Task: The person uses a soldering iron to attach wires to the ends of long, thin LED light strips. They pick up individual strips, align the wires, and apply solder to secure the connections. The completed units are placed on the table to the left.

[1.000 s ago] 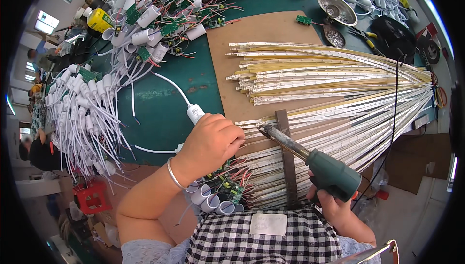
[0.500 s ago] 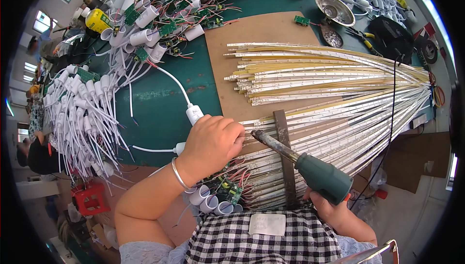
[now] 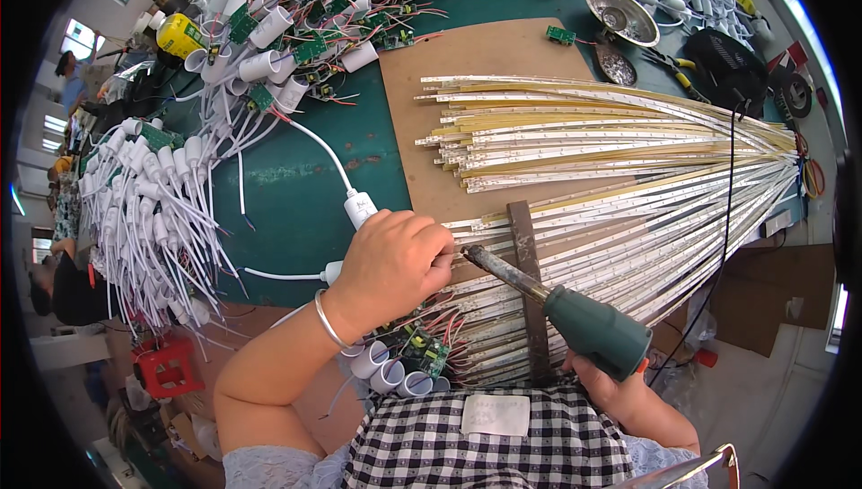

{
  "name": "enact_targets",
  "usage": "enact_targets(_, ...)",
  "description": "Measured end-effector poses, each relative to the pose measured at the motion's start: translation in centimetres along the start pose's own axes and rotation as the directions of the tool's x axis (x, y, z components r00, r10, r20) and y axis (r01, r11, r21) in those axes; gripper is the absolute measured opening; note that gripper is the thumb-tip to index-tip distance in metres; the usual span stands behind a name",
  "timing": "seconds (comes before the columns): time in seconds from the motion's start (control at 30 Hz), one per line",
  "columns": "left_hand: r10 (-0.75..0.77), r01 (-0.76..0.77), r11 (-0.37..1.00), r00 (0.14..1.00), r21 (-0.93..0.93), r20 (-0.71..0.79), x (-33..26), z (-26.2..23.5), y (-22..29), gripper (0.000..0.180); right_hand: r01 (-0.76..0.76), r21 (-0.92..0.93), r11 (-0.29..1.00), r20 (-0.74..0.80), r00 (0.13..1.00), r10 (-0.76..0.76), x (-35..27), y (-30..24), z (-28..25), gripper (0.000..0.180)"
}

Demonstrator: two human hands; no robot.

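My left hand (image 3: 400, 260), a bangle at its wrist, is closed in a pinch beside the left ends of white LED strips (image 3: 593, 255). Whatever its fingers hold is hidden. White plastic sleeves on cables (image 3: 360, 209) stick out past the back of this hand. My right hand (image 3: 606, 379) grips the green handle of a soldering iron (image 3: 593, 327) from below. The iron's dark tip lies just right of my left fingertips; contact cannot be made out. Below my left hand are green circuit boards (image 3: 429, 356) with red wires and white sleeves (image 3: 386, 376).
A dark metal bar (image 3: 530, 296) crosses the strips. More strips (image 3: 539, 134) lie on a brown board (image 3: 503, 49). A metal bowl (image 3: 621, 17) and pliers (image 3: 675, 71) stand behind. Heaped sleeves and boards (image 3: 305, 49) fill the far left; white cables (image 3: 153, 211) hang over the edge.
The soldering iron has shifted slightly left, its tip nearer my left fingertips. My left hand has barely moved. Far left, a person in the background has shifted.
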State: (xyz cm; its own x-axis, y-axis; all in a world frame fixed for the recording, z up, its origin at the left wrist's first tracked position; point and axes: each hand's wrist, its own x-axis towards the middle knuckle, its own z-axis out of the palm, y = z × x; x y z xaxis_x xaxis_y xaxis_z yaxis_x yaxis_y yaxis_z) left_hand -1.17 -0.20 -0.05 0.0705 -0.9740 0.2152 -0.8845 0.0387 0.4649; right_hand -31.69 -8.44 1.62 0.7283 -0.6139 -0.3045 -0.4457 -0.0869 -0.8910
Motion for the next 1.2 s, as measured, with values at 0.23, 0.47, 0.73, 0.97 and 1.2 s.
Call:
enact_targets(0.23,0.008,-0.008,1.0,1.0,-0.009,0.007,0.0,0.1,-0.1,0.011,-0.042,0.048,0.998,0.022,0.999,0.041,0.0,-0.4,0.0,0.03)
enact_targets(0.47,0.016,-0.016,1.0,1.0,-0.025,0.007,0.0,0.2,-0.2,0.013,-0.047,0.045,0.998,0.033,0.998,0.045,0.1,-0.3,0.0,0.03)
enact_targets(0.73,0.021,-0.02,0.999,1.0,-0.03,0.001,0.0,0.3,-0.2,0.013,-0.007,0.008,1.0,0.035,0.999,0.007,0.3,-0.4,-0.1,0.032)
enact_targets(0.97,0.022,-0.022,0.999,1.0,-0.031,0.0,0.0,0.4,-0.2,0.014,0.008,0.177,0.984,-0.032,0.999,-0.002,0.0,-0.6,-0.2,0.032)
enact_targets(1.2,0.023,-0.023,0.999,1.0,-0.04,-0.003,0.0,0.4,-0.2,0.015,0.153,0.107,0.982,0.052,0.986,-0.159,0.6,-0.5,-0.9,0.041)
